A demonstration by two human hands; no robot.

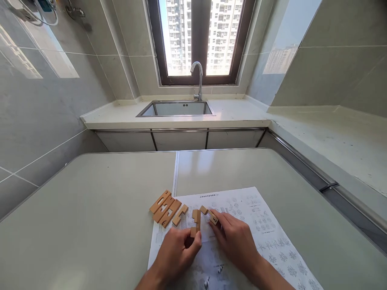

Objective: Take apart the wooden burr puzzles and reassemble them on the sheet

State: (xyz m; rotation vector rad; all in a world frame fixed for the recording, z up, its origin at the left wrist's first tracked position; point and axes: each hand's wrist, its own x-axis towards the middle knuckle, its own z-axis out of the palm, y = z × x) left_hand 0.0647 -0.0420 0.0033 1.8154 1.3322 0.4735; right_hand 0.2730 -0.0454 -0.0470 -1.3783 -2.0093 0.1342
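Two hands [208, 241] hold two wooden pieces [196, 221]; four more pieces [165, 208] lie beside

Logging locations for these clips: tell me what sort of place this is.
Most likely a home kitchen: a steel sink with a tall tap under a window, tiled walls and a counter. The hands work at a table.

On the printed instruction sheet [242, 225] the left hand [178, 253] pinches a notched wooden block [196, 222] standing on end, while the right hand [236, 237] grips a second notched piece [209, 214] just right of it — the two nearly touching. Off the sheet's left edge lie three more notched bars [165, 208] side by side — a fourth [180, 214] rests on that edge.
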